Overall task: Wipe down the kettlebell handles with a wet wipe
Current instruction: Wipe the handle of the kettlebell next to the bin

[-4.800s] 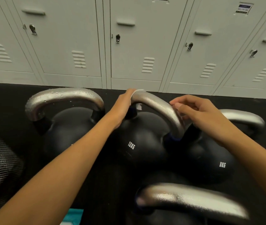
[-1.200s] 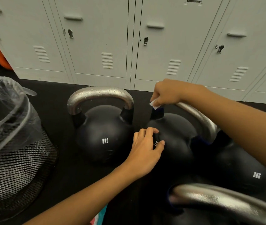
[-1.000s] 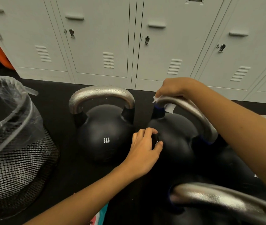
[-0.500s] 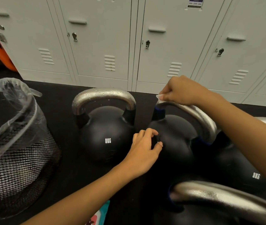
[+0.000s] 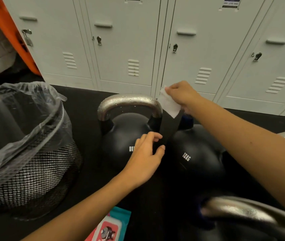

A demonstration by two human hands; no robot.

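Two black kettlebells stand side by side on the dark floor. The 8KG kettlebell has a silver handle beaded with droplets. To its right is the 12KG kettlebell, whose handle is mostly hidden behind my right arm. My right hand pinches a white wet wipe, which hangs just beside the right end of the 8KG handle. My left hand rests in the gap between the two bells, fingers loosely bent, holding nothing.
A black mesh bin with a clear plastic liner stands at the left. A teal and red wipes pack lies near the bottom edge. Another kettlebell's silver handle is at bottom right. Grey lockers line the back.
My right hand has lifted the wipe off the 12KG handle and carried it left, up beside the 8KG handle. My left hand stays between the bells. The view has shifted left.
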